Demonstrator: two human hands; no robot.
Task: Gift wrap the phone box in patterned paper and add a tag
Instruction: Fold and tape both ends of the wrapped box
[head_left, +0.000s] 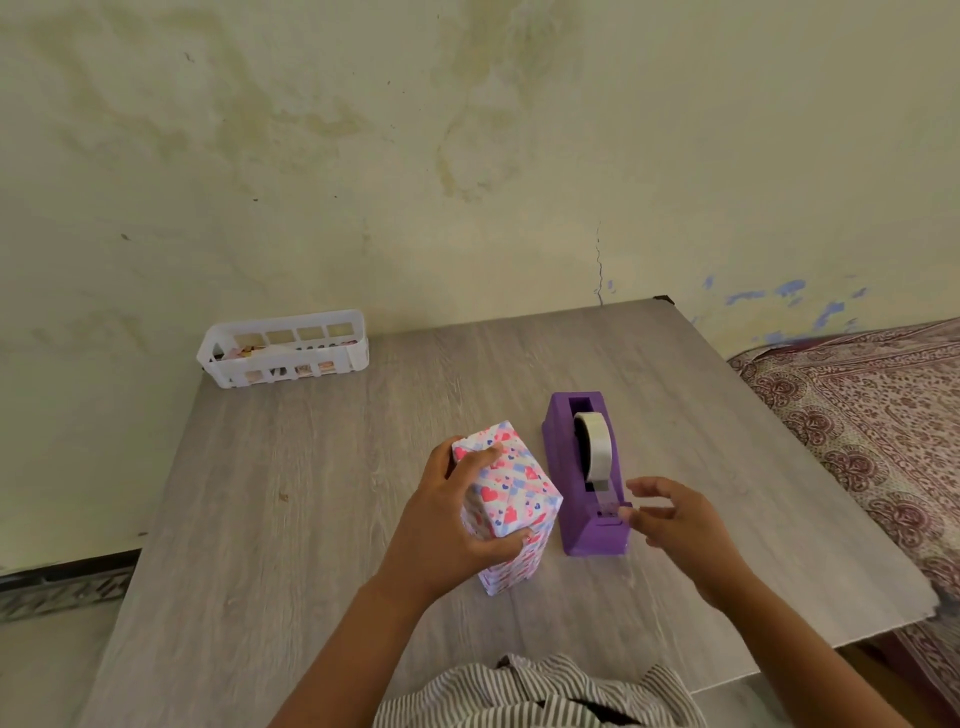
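Note:
The phone box (511, 491), wrapped in white paper with pink and blue hearts, stands on end in the middle of the grey table (322, 493). My left hand (447, 525) grips its top, fingers over the far edge and thumb on the near side. A purple tape dispenser (579, 467) with a clear tape roll stands just right of the box. My right hand (675, 525) hovers at the dispenser's cutter end, with a strip of clear tape (608, 501) at its fingertips. Whether the fingers pinch the strip is unclear.
A white slotted basket (283, 348) with small paper pieces sits at the table's far left corner against the wall. A patterned maroon bedspread (878, 415) lies beyond the table's right edge. My striped shirt (530, 691) shows at the near edge.

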